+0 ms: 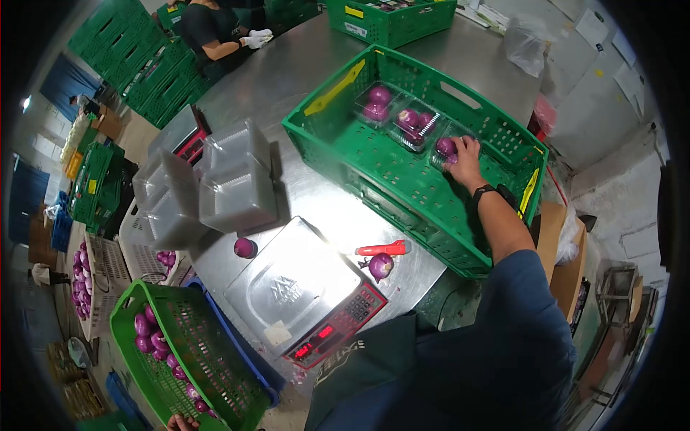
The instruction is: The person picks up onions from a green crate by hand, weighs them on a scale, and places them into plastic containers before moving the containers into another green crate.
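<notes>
Inside the large green crate (402, 176), my right hand (466, 162) is closed on a clear plastic container of red onions (446, 147). Two more clear containers (411, 128) with red onions sit beside it, toward the crate's left end. At the bottom left, my left hand (182, 422) shows only in part at the edge of a light green basket (215, 359) holding several red onions (159, 340); its fingers are mostly cut off by the view. A scale (295, 287) with a red display panel stands on the metal table between them.
Stacks of clear containers (233, 179) stand left of the crate. One onion (245, 248) lies by the scale; another (381, 266) lies near a red tool (383, 248). A co-worker with gloved hands (256, 39) stands across the table. Another green crate (392, 21) is behind.
</notes>
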The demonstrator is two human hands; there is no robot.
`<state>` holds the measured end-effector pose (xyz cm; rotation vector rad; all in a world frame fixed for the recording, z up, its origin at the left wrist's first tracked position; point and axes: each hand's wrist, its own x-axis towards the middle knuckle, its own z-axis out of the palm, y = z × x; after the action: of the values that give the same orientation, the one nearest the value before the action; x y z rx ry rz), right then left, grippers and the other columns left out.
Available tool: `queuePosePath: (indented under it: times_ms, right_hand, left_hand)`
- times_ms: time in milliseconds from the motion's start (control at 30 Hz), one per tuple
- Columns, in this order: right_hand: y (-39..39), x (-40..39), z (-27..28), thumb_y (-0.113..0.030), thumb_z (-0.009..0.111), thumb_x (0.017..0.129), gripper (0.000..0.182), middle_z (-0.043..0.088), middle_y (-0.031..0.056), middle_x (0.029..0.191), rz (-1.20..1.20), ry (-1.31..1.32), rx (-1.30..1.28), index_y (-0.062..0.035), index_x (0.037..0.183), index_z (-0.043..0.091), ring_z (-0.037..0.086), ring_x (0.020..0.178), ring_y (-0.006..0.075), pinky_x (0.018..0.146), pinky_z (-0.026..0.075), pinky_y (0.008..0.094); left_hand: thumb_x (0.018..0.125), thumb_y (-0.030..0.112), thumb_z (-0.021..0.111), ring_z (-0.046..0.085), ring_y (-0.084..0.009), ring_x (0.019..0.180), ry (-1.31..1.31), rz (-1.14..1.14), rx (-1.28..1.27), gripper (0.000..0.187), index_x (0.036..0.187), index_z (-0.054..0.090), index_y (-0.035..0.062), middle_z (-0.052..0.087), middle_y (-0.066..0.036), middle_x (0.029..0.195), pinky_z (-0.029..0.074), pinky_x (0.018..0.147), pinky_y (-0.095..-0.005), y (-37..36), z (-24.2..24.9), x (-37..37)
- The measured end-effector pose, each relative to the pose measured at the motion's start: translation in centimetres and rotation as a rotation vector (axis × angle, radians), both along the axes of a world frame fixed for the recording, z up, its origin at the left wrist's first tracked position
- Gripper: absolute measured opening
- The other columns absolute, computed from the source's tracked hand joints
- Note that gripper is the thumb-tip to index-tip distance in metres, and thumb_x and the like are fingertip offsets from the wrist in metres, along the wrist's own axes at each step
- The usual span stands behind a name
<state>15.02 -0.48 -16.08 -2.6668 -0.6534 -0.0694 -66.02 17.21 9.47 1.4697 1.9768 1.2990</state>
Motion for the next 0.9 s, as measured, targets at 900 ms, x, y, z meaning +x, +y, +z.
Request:
queuePosePath:
  times_ms: [900]
  right_hand:
    - [15.9,-32.7,12.6,-0.011,0.068,0.097,0.034,0.063,0.011,0.128,0.676,0.188,0.401,0.0004,0.128,0.063,0.06,0.116,0.0199,0.097,0.048,0.0318]
  left_hand:
    - [0.074,0.02,0.084,0.064,-0.0301,0.116,0.369,-0.636,-0.678,0.061,0.128,0.061,0.0012,0.067,-0.017,0.124,0.05,0.102,-0.0382,16.1,-15.1,-19.8]
